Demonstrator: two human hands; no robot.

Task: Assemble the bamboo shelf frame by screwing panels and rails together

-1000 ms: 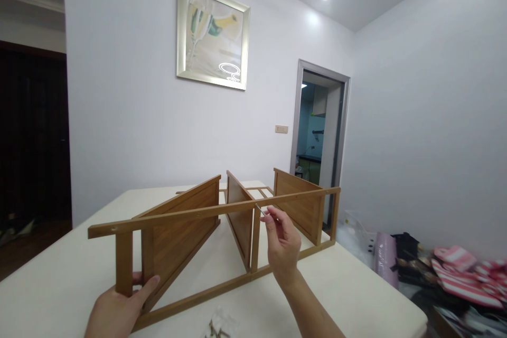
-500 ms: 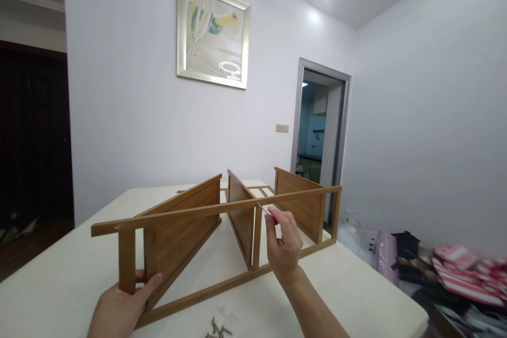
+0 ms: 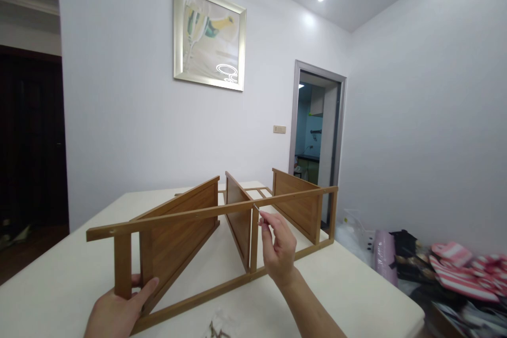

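A brown wooden shelf frame (image 3: 186, 227) lies on its side on a white table (image 3: 47, 285), with three boards standing between long rails. My left hand (image 3: 119, 309) grips the near left leg of the frame, thumb pressed against the wood. My right hand (image 3: 277, 245) pinches a thin metal hex key (image 3: 259, 211) whose tip sits at the top rail, just right of the middle board.
A small heap of screws in a clear bag (image 3: 217, 330) lies at the table's near edge. Right of the table, bags and striped pink cloth (image 3: 455, 264) are piled low. A framed picture (image 3: 209, 34) hangs on the wall; a doorway (image 3: 317, 132) opens behind.
My right hand has turned slightly on the hex key and shifted a little left. The view drifted leftward. My left hand keeps its hold on the leg.
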